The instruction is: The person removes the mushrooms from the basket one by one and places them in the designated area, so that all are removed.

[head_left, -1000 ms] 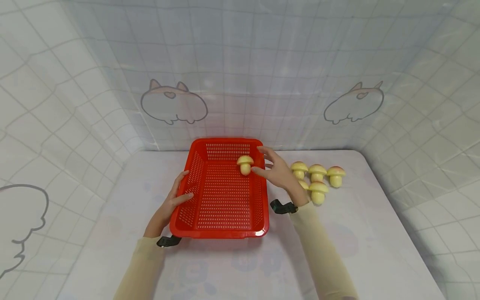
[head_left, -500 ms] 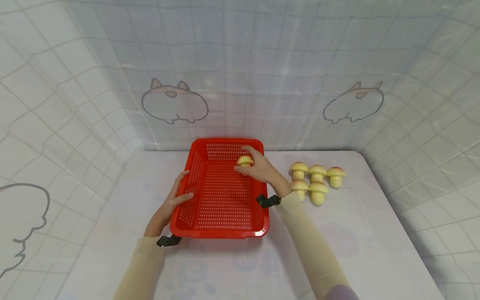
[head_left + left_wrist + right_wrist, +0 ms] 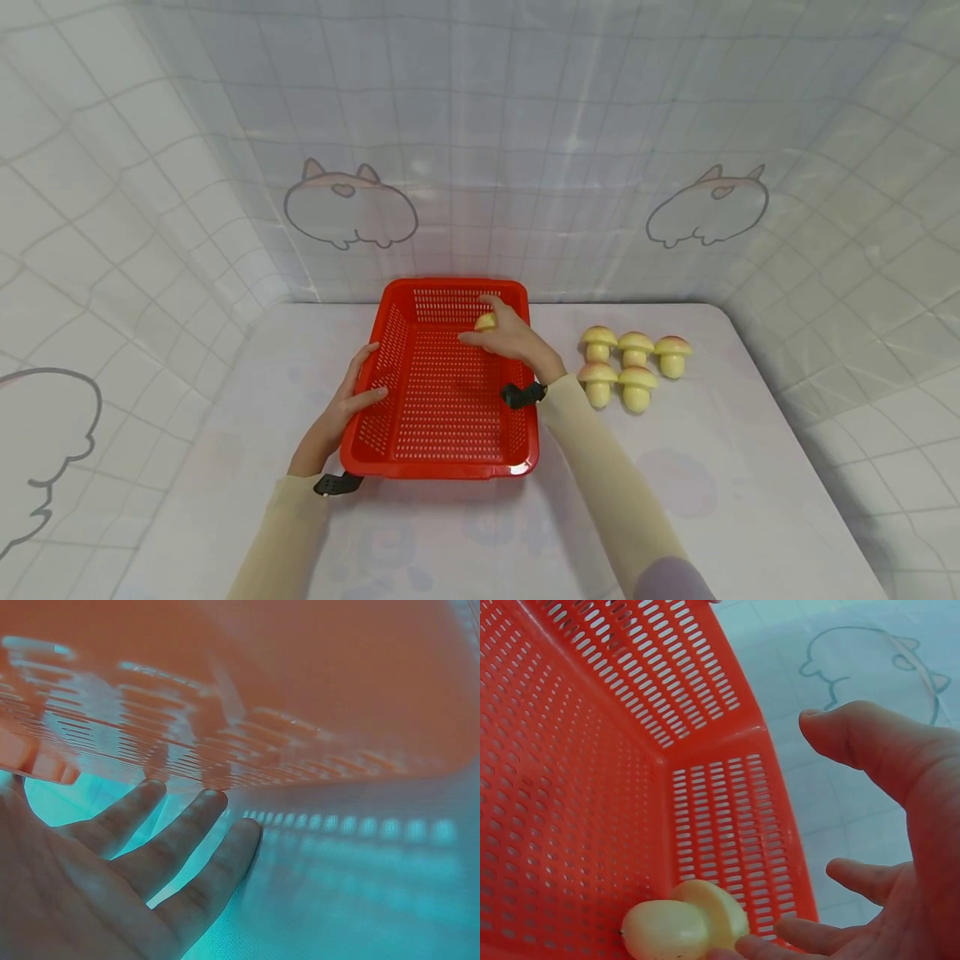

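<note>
A red plastic basket (image 3: 438, 468) with slotted walls stands on the table. My left hand (image 3: 337, 412) holds its left wall, thumb over the rim inside and the other fingers outside; three of these fingertips (image 3: 214, 799) reach up to the slotted wall in the left wrist view. One toy mushroom (image 3: 485, 322) with a pale yellow cap and stem lies in the basket's far right corner. Above it is my right hand (image 3: 513, 337), fingers spread and thumb well apart. In the right wrist view its lower fingers (image 3: 814, 934) are right at the mushroom's cap (image 3: 727, 919).
Several similar mushrooms, among them one nearby (image 3: 637, 388), stand in two rows on the table to the right of the basket. The white table (image 3: 720, 467) ends at a tiled-pattern curtain (image 3: 480, 167) with animal drawings behind the basket.
My right hand has moved left from the basket's right rim to over the mushroom, now partly covering it. The left hand, the basket and the mushrooms outside it stay put.
</note>
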### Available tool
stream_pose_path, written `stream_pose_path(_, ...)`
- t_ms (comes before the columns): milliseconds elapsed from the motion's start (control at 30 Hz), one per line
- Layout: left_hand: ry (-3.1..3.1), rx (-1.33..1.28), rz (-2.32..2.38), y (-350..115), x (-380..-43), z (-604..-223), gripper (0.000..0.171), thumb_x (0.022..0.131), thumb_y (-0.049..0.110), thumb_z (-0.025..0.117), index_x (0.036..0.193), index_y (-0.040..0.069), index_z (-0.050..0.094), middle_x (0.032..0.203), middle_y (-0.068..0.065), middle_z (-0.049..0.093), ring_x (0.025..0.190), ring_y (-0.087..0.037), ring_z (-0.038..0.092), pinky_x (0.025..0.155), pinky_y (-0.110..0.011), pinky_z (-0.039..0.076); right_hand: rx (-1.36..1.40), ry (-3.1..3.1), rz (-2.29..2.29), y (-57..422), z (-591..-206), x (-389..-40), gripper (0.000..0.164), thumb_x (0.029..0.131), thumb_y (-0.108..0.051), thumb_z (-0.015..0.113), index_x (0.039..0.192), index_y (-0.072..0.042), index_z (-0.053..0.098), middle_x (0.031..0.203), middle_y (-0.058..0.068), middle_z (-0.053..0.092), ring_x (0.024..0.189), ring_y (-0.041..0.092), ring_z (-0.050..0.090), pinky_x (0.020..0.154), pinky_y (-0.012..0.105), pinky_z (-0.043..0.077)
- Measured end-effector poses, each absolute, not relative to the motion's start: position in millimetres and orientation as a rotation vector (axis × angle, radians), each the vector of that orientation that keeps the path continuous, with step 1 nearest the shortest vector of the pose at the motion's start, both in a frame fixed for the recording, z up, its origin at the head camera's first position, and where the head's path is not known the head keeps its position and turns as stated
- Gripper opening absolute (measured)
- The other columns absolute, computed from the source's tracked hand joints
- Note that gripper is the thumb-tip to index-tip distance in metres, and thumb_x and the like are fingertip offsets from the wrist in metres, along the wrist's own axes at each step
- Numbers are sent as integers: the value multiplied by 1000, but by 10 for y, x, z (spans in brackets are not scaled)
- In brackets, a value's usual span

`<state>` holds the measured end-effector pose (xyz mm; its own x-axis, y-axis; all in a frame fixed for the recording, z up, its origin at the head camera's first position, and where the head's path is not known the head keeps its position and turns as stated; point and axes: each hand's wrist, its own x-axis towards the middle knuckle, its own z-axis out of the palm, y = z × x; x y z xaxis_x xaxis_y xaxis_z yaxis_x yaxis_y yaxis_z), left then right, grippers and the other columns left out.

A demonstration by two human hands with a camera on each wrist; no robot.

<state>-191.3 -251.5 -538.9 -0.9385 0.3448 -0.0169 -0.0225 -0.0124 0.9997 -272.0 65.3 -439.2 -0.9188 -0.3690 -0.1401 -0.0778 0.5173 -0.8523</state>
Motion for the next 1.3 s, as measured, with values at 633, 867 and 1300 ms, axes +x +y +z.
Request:
stream_pose_path(633, 2006, 301, 2034, -2548, -1865, -5375, 80, 101, 22, 57, 162, 37, 8, 157, -23, 25, 126, -43, 49, 90, -48, 60, -318, 2461, -1352, 475, -4551, -2854, 90, 91, -40, 77, 161, -16, 27, 153, 17, 44, 111, 25, 61, 93, 35, 57)
stream_pose_path(867, 2012, 310, 2039, -2554, -1852, -5379, 82, 100, 20, 57, 163, 35, 8, 157, -23, 25, 127, -44, 49, 90, -49, 60, -323, 2484, -1364, 442, -4584, -2868, 88, 90, -36, 78, 160, -14, 30, 127, 15, 60, 95, 22, 63, 81, 31, 57)
stream_pose_path(1300, 2015, 326, 2043, -2540, -1832, -5372, 82, 100, 19, 57, 163, 34, 7, 157, -22, 24, 127, -45, 48, 90, -49, 60, -392, 2538, -1383, 431, -4645, -2857, 79, 91, -33, 78, 157, -14, 39, 157, 16, 44, 120, 33, 56, 101, 49, 52)
